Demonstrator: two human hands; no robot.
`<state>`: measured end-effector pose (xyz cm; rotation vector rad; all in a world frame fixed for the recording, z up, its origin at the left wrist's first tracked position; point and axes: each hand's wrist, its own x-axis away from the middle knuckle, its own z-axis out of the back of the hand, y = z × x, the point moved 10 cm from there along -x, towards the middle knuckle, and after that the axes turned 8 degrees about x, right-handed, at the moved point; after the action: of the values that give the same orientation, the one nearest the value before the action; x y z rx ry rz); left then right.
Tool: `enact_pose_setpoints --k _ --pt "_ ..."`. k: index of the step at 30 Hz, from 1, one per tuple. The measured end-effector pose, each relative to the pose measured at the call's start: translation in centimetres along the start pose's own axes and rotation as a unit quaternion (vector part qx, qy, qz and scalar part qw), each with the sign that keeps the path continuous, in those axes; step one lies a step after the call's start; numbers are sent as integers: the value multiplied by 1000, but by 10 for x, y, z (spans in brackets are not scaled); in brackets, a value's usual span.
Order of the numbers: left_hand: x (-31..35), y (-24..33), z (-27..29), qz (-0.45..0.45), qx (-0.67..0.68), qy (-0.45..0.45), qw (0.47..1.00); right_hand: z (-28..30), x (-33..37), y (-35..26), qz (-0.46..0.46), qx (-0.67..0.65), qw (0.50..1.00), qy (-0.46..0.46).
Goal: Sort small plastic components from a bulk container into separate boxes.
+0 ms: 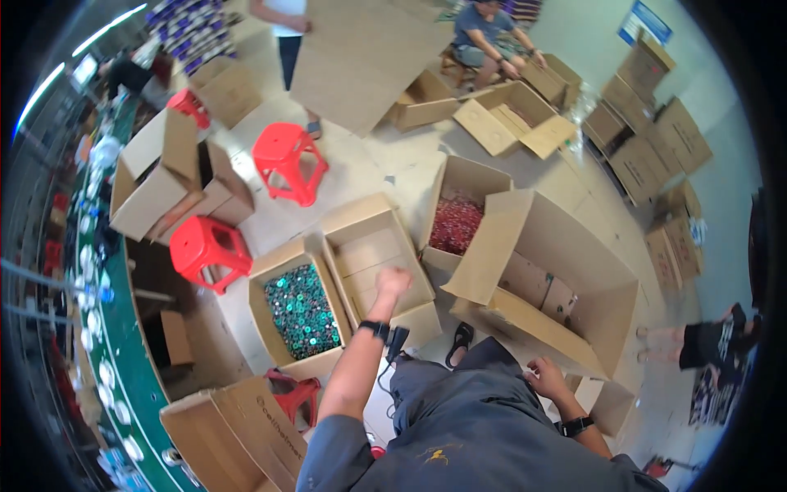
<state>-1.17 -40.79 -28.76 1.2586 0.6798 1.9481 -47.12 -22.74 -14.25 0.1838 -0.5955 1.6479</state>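
Note:
My left hand (393, 281) is closed in a fist above an open cardboard box (373, 246) whose bare bottom shows. What the fist holds, if anything, is hidden. To the left, touching that box, stands a second carton (261, 316) holding many small green and dark ring-shaped pieces (302, 312). My right hand (547, 378) hangs loosely beside my right thigh, thumb and fingers a little apart, with nothing seen in it. Nearest to it is a large open carton (574, 348). Dark bands are around both wrists.
Beyond lies a carton (469, 174) of small red pieces (456, 225). Red stools (288, 152) and a tall carton (176, 184) stand left, near a green workbench (139, 369). A person sits (489, 41) among cartons at the back; another person stands beside a large cardboard sheet (361, 57).

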Motion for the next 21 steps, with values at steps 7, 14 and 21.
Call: enact_pose_setpoints --k 7,14,21 --pt "-103 79 -117 -111 141 -119 976 25 6 34 -34 -27 998 49" --pt "-44 -36 -160 27 115 -135 984 67 -18 218 -203 -92 958 178" --pt "75 -122 -128 133 -18 -78 988 -50 -113 400 -290 -84 953 39"
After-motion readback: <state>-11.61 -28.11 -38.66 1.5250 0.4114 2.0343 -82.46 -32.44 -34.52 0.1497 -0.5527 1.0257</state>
